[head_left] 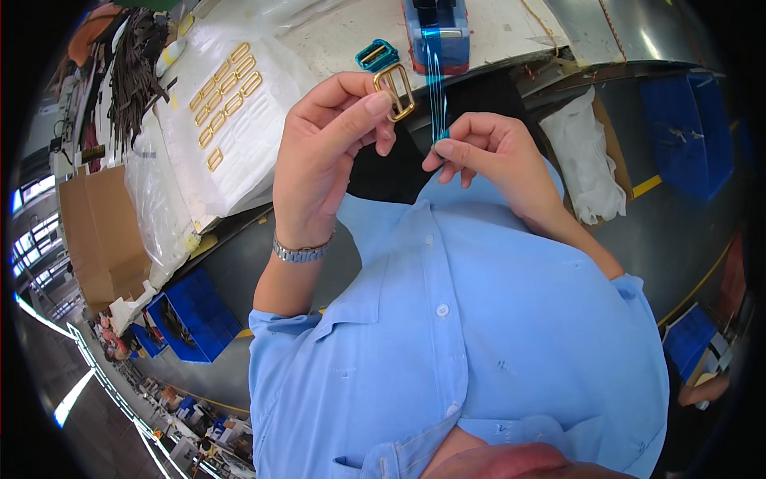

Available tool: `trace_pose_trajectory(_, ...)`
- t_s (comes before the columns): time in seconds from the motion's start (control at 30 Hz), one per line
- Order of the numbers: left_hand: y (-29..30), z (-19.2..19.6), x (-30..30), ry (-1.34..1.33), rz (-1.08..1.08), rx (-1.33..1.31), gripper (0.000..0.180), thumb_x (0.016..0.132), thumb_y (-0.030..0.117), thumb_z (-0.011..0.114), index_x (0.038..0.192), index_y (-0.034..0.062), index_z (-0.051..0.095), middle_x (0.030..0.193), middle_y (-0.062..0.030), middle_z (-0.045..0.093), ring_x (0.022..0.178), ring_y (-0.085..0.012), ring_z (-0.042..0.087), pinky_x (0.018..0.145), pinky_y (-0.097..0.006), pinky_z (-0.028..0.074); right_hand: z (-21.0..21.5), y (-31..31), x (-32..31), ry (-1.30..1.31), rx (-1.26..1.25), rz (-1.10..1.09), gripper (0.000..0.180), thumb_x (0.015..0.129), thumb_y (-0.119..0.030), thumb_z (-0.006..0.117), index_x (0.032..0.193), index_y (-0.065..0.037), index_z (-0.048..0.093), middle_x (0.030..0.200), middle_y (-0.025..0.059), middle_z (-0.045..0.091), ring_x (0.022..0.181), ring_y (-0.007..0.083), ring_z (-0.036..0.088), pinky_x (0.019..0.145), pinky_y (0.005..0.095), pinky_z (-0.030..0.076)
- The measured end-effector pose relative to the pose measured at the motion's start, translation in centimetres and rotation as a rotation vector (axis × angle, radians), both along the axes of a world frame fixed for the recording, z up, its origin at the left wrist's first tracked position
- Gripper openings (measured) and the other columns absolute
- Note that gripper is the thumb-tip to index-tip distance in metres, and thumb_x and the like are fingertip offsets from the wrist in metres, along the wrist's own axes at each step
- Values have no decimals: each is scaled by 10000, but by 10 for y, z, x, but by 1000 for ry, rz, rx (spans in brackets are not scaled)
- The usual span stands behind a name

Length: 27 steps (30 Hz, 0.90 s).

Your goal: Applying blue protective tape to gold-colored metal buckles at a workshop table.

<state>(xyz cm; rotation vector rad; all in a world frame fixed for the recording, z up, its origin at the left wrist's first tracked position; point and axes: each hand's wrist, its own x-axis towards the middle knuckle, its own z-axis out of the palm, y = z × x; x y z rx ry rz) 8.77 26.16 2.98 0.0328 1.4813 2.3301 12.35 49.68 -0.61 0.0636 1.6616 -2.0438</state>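
Note:
My left hand (335, 136) pinches a gold slide buckle (401, 97) between thumb and fingers, holding it up in front of the bench edge. To its right, my right hand (487, 156) is closed on the loose end of a shiny blue tape strip (435, 96). The strip runs taut from my fingertips up to a blue tape dispenser (439, 40) on the bench. Just beyond my left hand lies another buckle (377, 55) with blue tape around its frame. The held buckle and the strip are apart.
Rows of gold buckles (226, 84) lie on white sheeting (263, 88) at the left of the bench. Dark straps (137, 76) hang at the far left. Blue bins (199, 315) and a cardboard box (102, 231) stand below; another blue bin (690, 136) is at the right.

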Motion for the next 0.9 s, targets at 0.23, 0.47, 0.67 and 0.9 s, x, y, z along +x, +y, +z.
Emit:
trace_pose_trajectory(0.23,24,-21,24,-81,-13,-150,137,975,117,794,1055,11,756,968,-5,731,851,-59,578,773,-227,429,-13,0,5,61,-90,-14,125,1034,-68,670,1091,37,706,985,115,802,846,135,756,739,271,602)
trace_pose_trajectory(0.47,31,-22,31,-95,6,-186,117,982,100,781,1047,5,758,968,-25,754,882,-88,661,846,-246,501,-11,1,12,61,-148,-52,173,1037,-40,640,1158,65,704,996,130,798,860,147,761,796,288,626)
trace_pose_trajectory(0.67,33,-28,36,-108,35,-219,120,986,91,777,1054,-5,754,981,-40,757,889,-97,676,847,-254,518,-13,3,14,53,-144,-48,196,1037,-37,622,1177,75,702,1001,137,798,879,156,770,810,296,631)
trace_pose_trajectory(0.9,36,-25,37,-99,56,-236,118,984,85,776,1050,-10,753,983,-47,761,894,-106,689,847,-259,535,-11,4,14,64,-116,-41,217,1030,-21,608,1200,79,700,1018,140,800,907,169,779,815,302,631)
